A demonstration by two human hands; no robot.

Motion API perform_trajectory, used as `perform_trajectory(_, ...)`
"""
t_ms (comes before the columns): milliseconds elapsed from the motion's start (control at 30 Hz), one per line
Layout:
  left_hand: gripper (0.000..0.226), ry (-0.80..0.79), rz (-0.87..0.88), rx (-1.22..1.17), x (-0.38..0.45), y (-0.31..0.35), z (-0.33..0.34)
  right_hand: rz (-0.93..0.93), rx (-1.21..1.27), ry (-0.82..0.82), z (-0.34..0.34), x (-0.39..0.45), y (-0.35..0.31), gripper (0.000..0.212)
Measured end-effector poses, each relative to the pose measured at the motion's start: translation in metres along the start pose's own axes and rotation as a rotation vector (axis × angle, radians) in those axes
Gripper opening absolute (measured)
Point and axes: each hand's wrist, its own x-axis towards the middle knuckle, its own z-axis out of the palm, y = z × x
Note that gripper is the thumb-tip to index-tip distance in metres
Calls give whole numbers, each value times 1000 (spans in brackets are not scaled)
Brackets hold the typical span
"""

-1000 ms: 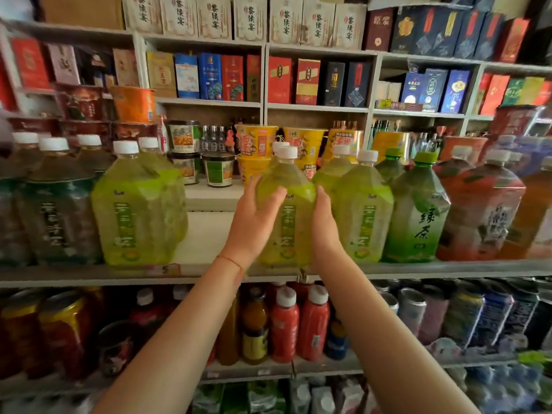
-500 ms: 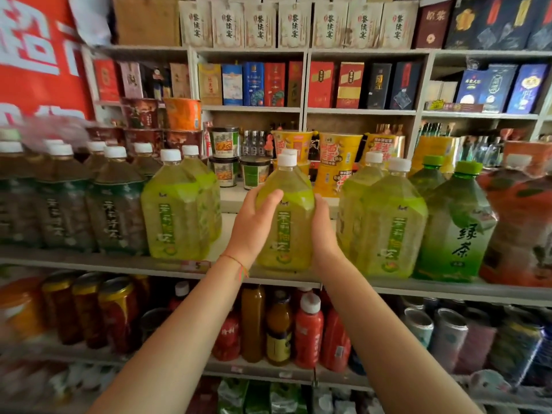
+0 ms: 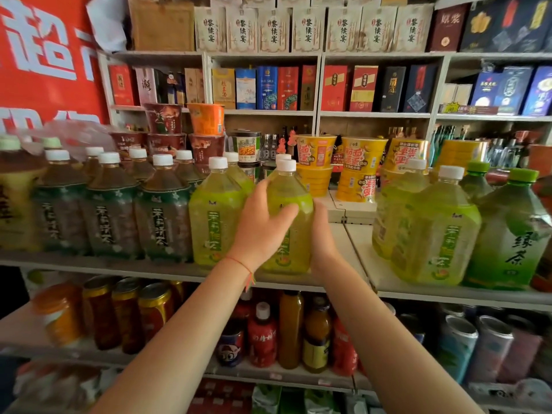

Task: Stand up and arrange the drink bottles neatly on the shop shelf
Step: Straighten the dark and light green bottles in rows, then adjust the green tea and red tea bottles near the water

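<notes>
Both hands, left hand [image 3: 263, 225] and right hand [image 3: 321, 234], clasp the upright yellow-green plastic tea bottle [image 3: 291, 204] on the grey shop shelf [image 3: 352, 252]; likely heavy and slick, so hold its flat sides low.

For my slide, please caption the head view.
Both hands hold a yellow-green bottle upright on the shelf.

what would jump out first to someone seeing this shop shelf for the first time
Two hands, the left hand and right hand, clasp a yellow-green tea bottle upright at mid-shelf. Dark tea bottles crowd the left of that shelf, and a red banner fills the upper left corner.
</notes>
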Motion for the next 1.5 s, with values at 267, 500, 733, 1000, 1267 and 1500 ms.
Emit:
perform_trajectory(267, 46, 161, 600, 626, -14, -35, -7, -38, -52, 124, 19, 2, 4, 60)
perform_trajectory(500, 53, 102, 532, 873, 4, -46, -22, -88, -61, 140, 28, 0, 4, 63)
perform_trajectory(733, 41, 278, 560, 646, -2, -33, 3, -74, -269, 190, 16, -11, 0, 49)
perform_trajectory(1000, 24, 316, 734, 372, -15, 16, 81, -803, -316, 481, -70, -63, -53, 33)
perform_trajectory(1267, 67, -7, 435, 175, -20, 60, 198, -667, -506, 462, -183, -73, -75, 51)
perform_trajectory(1500, 77, 65, 241, 127, -27, 67, 222, -479, -493, 262, -197, -65, -79, 55)
